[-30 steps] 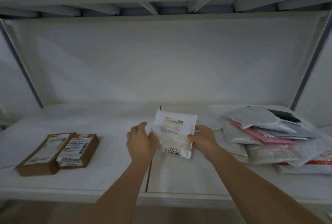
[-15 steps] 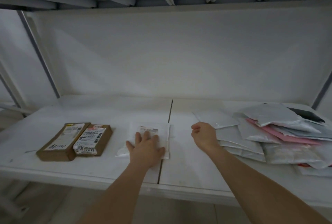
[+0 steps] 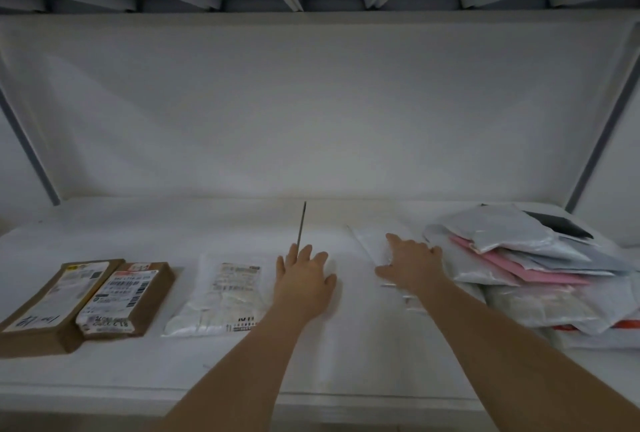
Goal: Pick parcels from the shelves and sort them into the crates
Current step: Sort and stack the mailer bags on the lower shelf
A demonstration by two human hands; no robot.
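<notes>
Shelf [image 3: 114,230]: a white shelf with a seam down the middle; no crates are in view.

Change since a second ago: the white parcel [image 3: 221,296] was held up between both hands; half a second ago the left hand pressed it flat on the shelf. Now it lies by itself, label up, just right of the two brown boxes.

Brown boxes: the left box [image 3: 45,307] and the right box [image 3: 124,296] sit side by side, touching, near the left end of the shelf.

Left hand [image 3: 304,279]: empty, fingers spread, palm down over bare shelf just right of the white parcel. Whether it touches the surface I cannot tell.

Right hand [image 3: 412,265]: fingers apart, palm down on a thin clear or pale envelope [image 3: 377,244] that lies beside the pile; it presses or drags, and is not clamped around anything that I can see.

Pile of mailers [image 3: 526,258]: grey, white and pink bags heaped at the right end, overlapping, with a dark one at the back.

Meaning for the task: the white parcel seems to have been laid out in a row with the boxes, not crated, so sorting into crates is not yet under way.

Likely next: the flat envelope looks like the next piece to be drawn out. It is thin and slick, so sliding it to an edge may be needed to lift it.
</notes>
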